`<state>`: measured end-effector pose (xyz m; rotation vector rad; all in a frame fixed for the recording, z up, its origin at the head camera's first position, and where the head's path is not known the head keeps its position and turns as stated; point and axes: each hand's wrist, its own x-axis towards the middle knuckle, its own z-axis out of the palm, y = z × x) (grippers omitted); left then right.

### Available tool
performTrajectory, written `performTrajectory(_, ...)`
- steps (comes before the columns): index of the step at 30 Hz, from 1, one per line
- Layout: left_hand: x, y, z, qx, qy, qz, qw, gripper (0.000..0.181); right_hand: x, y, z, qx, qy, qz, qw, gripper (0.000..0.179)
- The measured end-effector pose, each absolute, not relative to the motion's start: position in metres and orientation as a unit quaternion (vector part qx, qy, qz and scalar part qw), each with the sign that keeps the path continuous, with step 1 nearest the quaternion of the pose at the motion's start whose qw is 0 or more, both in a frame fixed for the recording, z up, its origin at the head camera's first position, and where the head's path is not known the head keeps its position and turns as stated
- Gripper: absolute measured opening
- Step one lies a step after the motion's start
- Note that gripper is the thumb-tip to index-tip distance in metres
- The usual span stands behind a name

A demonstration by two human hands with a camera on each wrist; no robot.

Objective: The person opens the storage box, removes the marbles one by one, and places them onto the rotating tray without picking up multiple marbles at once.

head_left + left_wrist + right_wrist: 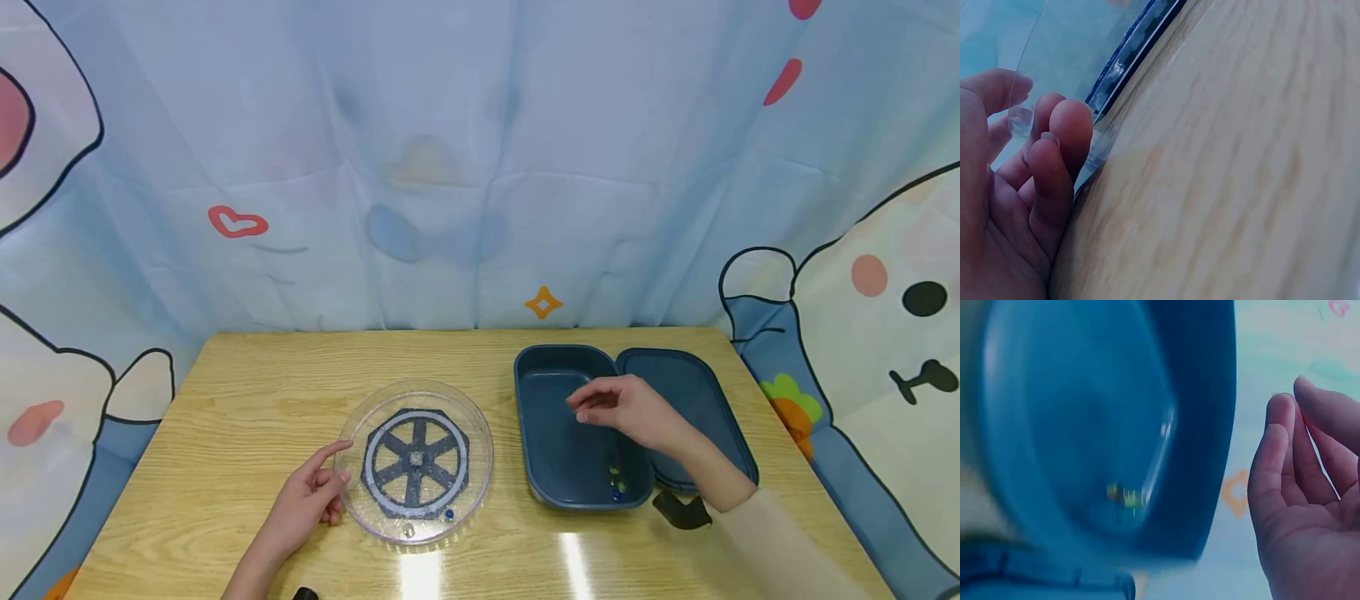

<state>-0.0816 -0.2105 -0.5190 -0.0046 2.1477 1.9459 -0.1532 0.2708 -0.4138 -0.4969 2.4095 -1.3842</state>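
A clear round dish (480,417) stands on the table, with a dark spoked wheel shape at its middle. My left hand (303,500) grips its near-left rim, index finger over the edge and thumb at the side. A blue marble (449,514) and a clear one (408,531) lie near the dish's front. My right hand (626,406) hovers over a dark blue box (551,450), thumb and fingertips close together with nothing visible between them. Several small marbles (617,483), some green-yellow and one blue, lie in the box's near right corner, also visible in the right wrist view.
A dark blue lid (682,383) lies to the right of the box, under the right forearm. A black object (681,510) shows beside the right wrist. Behind the wooden table (300,367) hangs a printed light-blue curtain (450,167).
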Motion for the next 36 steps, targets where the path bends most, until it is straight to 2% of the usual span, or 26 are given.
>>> performTrajectory(3,-0.082,-0.211,-0.520,-0.002,0.737,0.665,0.122,0.049,-0.163,0.283,-0.412,-0.167,0.854,-0.465,0.164,0.029)
performTrajectory(8,-0.082,-0.211,-0.520,0.003,0.738,0.664,0.123,0.049,-0.172,0.300,-0.416,-0.189,0.859,-0.429,0.204,0.029)
performTrajectory(14,-0.082,-0.210,-0.519,0.000,0.740,0.662,0.122,0.049,-0.172,0.307,-0.420,-0.259,0.848,-0.381,0.262,0.023)
performTrajectory(18,-0.082,-0.210,-0.518,0.001,0.740,0.662,0.120,0.049,-0.170,0.303,-0.418,-0.303,0.842,-0.345,0.282,0.022)
performTrajectory(29,-0.083,-0.211,-0.521,-0.005,0.745,0.656,0.120,0.047,-0.159,0.284,-0.418,-0.381,0.877,-0.150,0.251,0.029)
performTrajectory(34,-0.083,-0.211,-0.522,-0.006,0.745,0.657,0.121,0.047,-0.159,0.281,-0.425,-0.395,0.880,-0.112,0.238,0.041)
performTrajectory(36,-0.083,-0.211,-0.522,-0.005,0.744,0.657,0.121,0.047,-0.158,0.281,-0.427,-0.402,0.879,-0.108,0.232,0.041)
